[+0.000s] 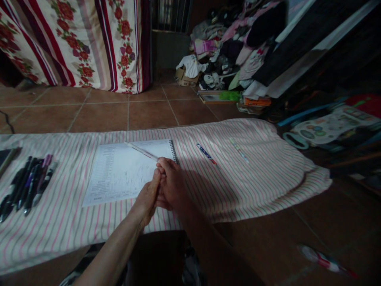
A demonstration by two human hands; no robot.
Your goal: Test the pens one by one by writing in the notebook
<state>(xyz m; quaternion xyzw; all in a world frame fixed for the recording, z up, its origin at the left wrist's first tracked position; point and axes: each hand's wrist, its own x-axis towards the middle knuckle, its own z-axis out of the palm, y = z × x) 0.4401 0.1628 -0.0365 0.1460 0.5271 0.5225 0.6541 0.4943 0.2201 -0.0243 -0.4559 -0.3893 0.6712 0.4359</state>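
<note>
A slim, pale pen (143,151) slants up and to the left over the notebook, its lower end disappearing into my closed hands. The fingers of my right hand (172,180) pinch it near that end. Pressed against them, my left hand (149,198) is closed too, thumb up, around the hidden lower part. Below the pen lies an open spiral notebook (127,174) with a printed, lined page and faint pen strokes near its bottom. The exact grip between the palms is hidden.
A striped cloth (208,190) covers the table. Several pens (29,182) lie bunched at left, near a dark object (7,157). Right of the notebook lie a dark blue patterned strip (206,154) and a pale patterned strip (239,150). A bottle (324,260) lies on the tiled floor.
</note>
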